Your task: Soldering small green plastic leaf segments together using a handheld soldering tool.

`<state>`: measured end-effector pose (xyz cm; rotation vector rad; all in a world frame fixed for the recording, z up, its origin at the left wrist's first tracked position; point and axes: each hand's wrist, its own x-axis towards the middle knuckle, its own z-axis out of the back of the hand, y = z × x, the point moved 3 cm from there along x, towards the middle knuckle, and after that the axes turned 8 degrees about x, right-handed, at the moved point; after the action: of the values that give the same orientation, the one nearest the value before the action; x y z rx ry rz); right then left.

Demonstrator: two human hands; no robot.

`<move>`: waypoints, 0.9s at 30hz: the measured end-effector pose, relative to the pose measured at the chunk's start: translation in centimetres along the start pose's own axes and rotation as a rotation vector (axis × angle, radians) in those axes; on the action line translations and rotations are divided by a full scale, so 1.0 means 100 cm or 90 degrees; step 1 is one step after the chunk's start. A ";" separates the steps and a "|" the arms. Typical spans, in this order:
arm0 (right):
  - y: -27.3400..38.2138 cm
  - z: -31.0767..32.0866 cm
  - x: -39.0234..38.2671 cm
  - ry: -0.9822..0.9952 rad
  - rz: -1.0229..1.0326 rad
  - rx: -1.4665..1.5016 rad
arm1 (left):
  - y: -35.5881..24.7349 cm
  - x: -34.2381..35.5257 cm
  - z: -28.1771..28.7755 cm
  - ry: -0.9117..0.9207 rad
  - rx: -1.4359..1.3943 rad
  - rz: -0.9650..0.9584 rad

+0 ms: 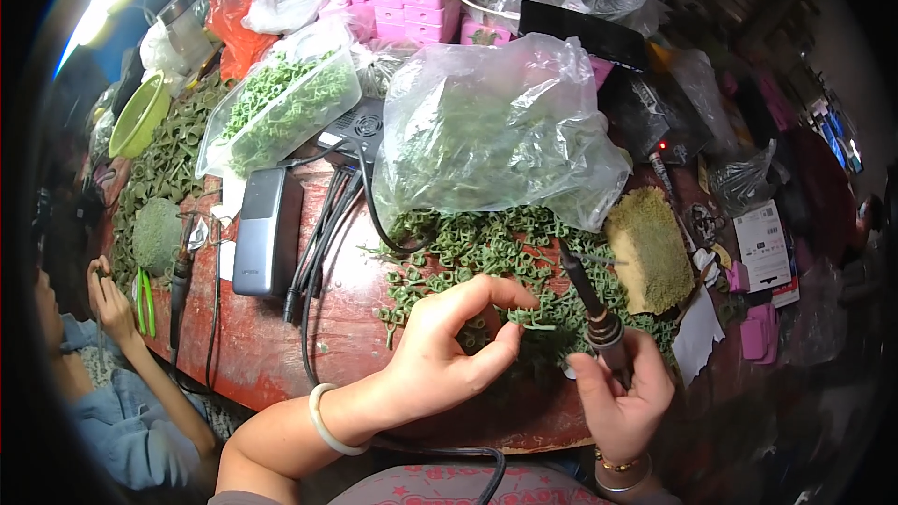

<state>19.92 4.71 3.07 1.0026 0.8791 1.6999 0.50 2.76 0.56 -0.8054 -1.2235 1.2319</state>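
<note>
While the left hand (447, 341) pinches a small green plastic piece (529, 321) and the right hand (622, 397) grips a soldering iron (587, 299), the points below apply.

Left-hand grip: thumb and forefinger curved toward each other, pressed on the green plastic piece at their tips; the other fingers are curled beneath.

Right-hand grip: fingers wrapped around the handle of the soldering iron, closed firmly on it near its metal collar.

Position of the piece: above the red table (355, 337), just over the loose heap of green parts (486, 252), near the shaft of the iron.

Axis of the iron: long axis runs from the right hand at lower right up and to the left; the tip points away from the person toward the clear plastic bag (496, 131). The exact end of the tip is hard to make out against the heap.

Axis of the piece: appears to lie roughly level, pointing right toward the iron; its detail is too small to tell.

Hazard, burn: the left fingertips sit close to the shaft; a small slip of either hand could likely bring skin against hot metal.

Hazard, melt: the tip lies over the heap and near the bag; resting there would probably fuse parts or pierce the film.

Hazard, drop: the pinch covers little of the piece; it may fall and be lost in the heap.

Hazard, snag: black cables (323, 234) cross the table; a pull on the cord could jerk the iron.

Adjacent: yellow-green sponge block (648, 248) lies just right of the iron.
</note>
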 end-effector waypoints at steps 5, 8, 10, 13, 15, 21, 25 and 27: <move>0.009 -0.015 0.009 0.012 0.069 0.031 | -0.002 0.002 -0.004 0.024 0.038 -0.054; 0.008 -0.014 0.008 0.006 0.066 0.053 | -0.005 0.002 -0.004 0.035 0.032 -0.041; 0.005 -0.014 0.007 -0.002 0.009 0.113 | -0.006 0.002 -0.003 0.047 0.022 -0.018; 0.004 -0.015 0.009 0.007 0.009 0.125 | -0.005 0.001 -0.002 0.051 0.006 -0.006; 0.003 -0.015 0.009 0.011 0.009 0.131 | -0.005 0.002 -0.001 0.057 -0.020 0.000; 0.002 -0.012 0.011 0.018 -0.003 0.162 | -0.003 0.003 -0.002 0.063 -0.040 -0.019; -0.004 -0.012 0.011 0.039 -0.041 0.212 | -0.001 0.003 -0.003 0.073 -0.050 -0.009; -0.006 -0.011 0.012 0.035 -0.063 0.239 | -0.002 0.004 -0.002 0.078 -0.074 0.010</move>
<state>18.84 5.86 2.37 1.1400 1.2967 1.5155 0.74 3.16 0.81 -0.9633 -1.1987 1.1153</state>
